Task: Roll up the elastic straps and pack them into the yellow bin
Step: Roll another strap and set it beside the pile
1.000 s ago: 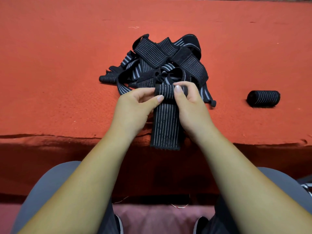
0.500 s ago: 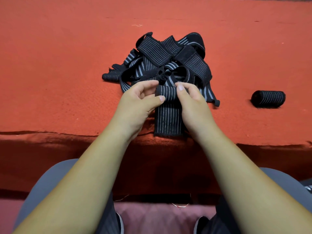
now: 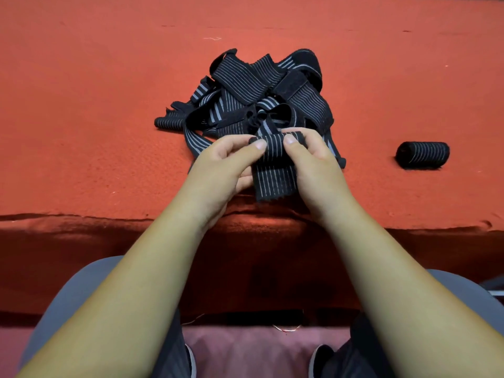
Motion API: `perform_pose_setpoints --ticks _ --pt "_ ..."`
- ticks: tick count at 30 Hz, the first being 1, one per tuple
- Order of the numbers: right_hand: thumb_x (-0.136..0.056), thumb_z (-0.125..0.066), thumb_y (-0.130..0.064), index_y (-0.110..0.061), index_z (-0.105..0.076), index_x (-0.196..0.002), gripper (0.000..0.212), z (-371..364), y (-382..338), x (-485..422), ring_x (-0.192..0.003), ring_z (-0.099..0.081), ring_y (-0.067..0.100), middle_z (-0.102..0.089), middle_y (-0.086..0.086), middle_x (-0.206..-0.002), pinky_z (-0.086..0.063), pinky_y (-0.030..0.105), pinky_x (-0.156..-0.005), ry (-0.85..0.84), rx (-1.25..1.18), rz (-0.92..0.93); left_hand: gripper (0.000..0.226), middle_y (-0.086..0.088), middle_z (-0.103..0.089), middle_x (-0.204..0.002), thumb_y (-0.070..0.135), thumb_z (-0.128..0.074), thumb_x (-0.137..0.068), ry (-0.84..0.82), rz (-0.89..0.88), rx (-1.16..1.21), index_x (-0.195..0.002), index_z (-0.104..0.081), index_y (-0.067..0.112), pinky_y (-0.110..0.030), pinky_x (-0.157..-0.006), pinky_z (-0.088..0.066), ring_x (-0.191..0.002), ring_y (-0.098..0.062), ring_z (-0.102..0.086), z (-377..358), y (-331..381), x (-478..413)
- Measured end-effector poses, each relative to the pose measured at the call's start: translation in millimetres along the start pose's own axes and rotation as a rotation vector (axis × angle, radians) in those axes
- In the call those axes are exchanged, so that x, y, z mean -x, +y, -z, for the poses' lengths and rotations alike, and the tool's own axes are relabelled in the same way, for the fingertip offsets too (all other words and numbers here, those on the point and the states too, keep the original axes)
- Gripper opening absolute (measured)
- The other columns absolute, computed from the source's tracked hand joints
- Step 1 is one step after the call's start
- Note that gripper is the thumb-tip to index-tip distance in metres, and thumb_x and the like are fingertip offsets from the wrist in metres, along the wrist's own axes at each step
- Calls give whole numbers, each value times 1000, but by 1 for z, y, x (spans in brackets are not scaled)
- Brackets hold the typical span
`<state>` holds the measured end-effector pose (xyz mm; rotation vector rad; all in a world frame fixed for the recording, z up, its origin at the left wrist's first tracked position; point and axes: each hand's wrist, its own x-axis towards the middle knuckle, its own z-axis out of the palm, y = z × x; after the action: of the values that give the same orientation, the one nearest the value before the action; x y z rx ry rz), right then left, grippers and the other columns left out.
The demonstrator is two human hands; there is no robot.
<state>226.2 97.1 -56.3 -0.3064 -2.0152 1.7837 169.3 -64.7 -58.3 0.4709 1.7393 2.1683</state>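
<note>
Our left hand (image 3: 218, 173) pinches the left end of the half-rolled strap (image 3: 275, 173), thumb and fingers (image 3: 231, 139) clamped on the roll. The tangled pile (image 3: 259, 88) lies just behind it on the red surface (image 3: 81, 118). Our right hand (image 3: 316, 173) pinches the roll's other end likewise. We judge the strap light, soft and springy, likely to unwind if released, so both ends want a firm grip. A finished roll (image 3: 422, 155) rests well to the right; no yellow bin shows.

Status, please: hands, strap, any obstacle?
Left hand and right hand pinch the strap, partly rolled. Finished roll lies right. Strap pile behind; yellow bin not in view.
</note>
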Motion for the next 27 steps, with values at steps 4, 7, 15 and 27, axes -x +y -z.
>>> perform_pose_setpoints --ticks 4,7,15,27 --pt "-111 -57 -27 -22 -72 -123 19 13 -2 1 -84 -66 -11 -74 -15 -100 -51 15 -78 32 24 -14 28 -2 -78 -115 1 -73 -98 2 -45 -22 -123 -74 13 -35 -96 -61 -109 -17 -74 -9 -3 -1" --pt "-106 -58 -45 -33 -73 -118 23 21 -2 3 -100 -71 6 -77 -11 -109 -56 34 -90 61 62 -38 40 9 -72 -105 -5 -77 -90 -24 -86 -71 -120 -77 22 -30 -93 -56 -97 -2 -69 -18 -2 -2" --pt "-109 -60 -29 -22 -71 -124 20 59 -1 11 -93 -66 -3 -74 -10 -111 -50 20 -84 119 60 -32 44 -2 -79 -120 6 -83 -88 -108 -103 -156 -128 -76 22 -39 -99 -58 -103 -17 -73 -53 -13 -3" --pt "-105 -64 -50 -27 -67 -113 25 135 16 13 -96 -75 18 -76 -8 -105 -55 35 -87 284 283 -110 48 7 -78 -110 6 -83 -81 -64 -175 -508 -121 -68 27 -32 -85 -62 -91 -5 -76 -135 -36 -17"
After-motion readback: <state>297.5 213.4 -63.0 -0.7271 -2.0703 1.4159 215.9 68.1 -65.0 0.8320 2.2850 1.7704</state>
